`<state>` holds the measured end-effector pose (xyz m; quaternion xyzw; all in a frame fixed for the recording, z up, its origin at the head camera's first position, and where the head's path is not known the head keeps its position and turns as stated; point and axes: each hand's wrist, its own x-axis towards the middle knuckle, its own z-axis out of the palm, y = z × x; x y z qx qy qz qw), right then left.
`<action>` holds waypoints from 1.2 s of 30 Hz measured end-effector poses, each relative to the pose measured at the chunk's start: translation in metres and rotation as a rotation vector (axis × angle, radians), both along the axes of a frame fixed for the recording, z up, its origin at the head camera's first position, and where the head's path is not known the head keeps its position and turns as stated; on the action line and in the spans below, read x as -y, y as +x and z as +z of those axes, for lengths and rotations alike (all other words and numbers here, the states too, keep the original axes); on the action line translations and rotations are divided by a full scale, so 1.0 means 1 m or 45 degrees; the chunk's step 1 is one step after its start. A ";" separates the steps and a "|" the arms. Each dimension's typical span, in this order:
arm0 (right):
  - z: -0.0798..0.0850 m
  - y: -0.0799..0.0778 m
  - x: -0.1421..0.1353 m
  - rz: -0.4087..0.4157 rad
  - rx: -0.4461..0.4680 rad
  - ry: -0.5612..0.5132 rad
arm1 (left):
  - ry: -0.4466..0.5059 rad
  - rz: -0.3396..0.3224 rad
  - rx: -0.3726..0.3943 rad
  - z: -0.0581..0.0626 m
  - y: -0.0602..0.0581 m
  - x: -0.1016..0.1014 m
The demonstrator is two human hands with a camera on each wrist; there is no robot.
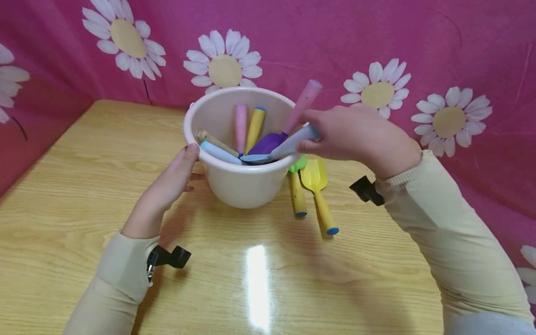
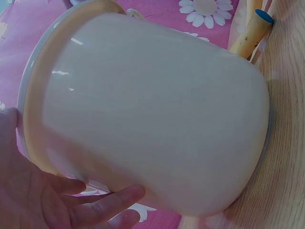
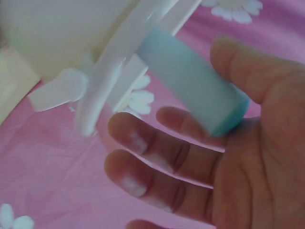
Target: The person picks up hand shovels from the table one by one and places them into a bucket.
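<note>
A white bucket (image 1: 247,186) stands on the table with several garden hand tools inside. My left hand (image 1: 167,186) rests at its left side, thumb on the rim and the other fingers (image 2: 109,205) loosely extended along the outer wall. At the right rim, my right hand (image 1: 360,135) pinches the light blue handle (image 3: 190,81) of a tool between thumb and fingers; its blade lies partly hidden in the bucket. A purple trowel (image 1: 268,143) with a pink handle leans beside it. Other pink, yellow, light blue and wooden handles also show inside.
Right of the bucket, a yellow shovel (image 1: 315,177) and a green-headed tool (image 1: 298,186) with a yellow handle lie on the wooden table (image 1: 201,288). A pink cloth (image 1: 301,42) with white flowers hangs behind the table.
</note>
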<state>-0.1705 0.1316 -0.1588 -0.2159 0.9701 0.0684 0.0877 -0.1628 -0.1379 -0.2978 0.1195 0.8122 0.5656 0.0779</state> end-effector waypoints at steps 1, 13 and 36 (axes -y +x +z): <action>-0.002 0.000 -0.005 0.000 -0.004 -0.034 | 0.002 -0.001 -0.002 0.000 0.000 0.000; -0.044 -0.013 -0.031 -0.104 0.247 -0.157 | -0.001 0.014 -0.002 0.001 -0.001 -0.001; -0.154 -0.038 -0.063 -0.566 0.662 -0.147 | 0.011 0.022 0.012 -0.001 0.001 0.000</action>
